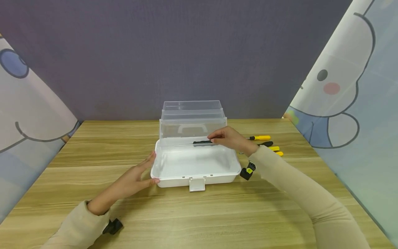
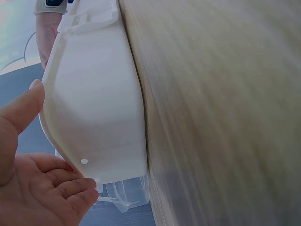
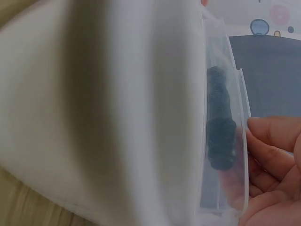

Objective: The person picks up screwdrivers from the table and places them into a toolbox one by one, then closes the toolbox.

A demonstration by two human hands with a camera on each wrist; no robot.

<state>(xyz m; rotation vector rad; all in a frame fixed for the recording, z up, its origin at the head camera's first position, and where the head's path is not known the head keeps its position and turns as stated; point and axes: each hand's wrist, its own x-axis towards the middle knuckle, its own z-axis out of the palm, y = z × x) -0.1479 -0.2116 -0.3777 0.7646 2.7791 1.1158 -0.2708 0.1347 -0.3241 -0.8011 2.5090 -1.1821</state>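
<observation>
On the table stands a white tool box (image 1: 196,181) with its clear lid (image 1: 192,114) raised at the back. The left hand (image 1: 135,180) steadies the left end, thumb at the front corner and fingers along the side. In the left wrist view those fingers (image 2: 75,190) lie at the box corner. Over the back of the box, the right hand (image 1: 228,138) pinches the end of a black-handled screwdriver (image 1: 201,142), whose thin shaft points left. Through clear plastic in the right wrist view shows its handle (image 3: 220,117), fingertips right at the plastic edge.
Several more screwdrivers lie right of the box, partly hidden by the right forearm; one has a yellow handle (image 1: 262,137), another a black handle (image 1: 267,143). A front latch (image 1: 197,184) hangs down from the box. Behind the table rises a dark grey panel (image 1: 186,52).
</observation>
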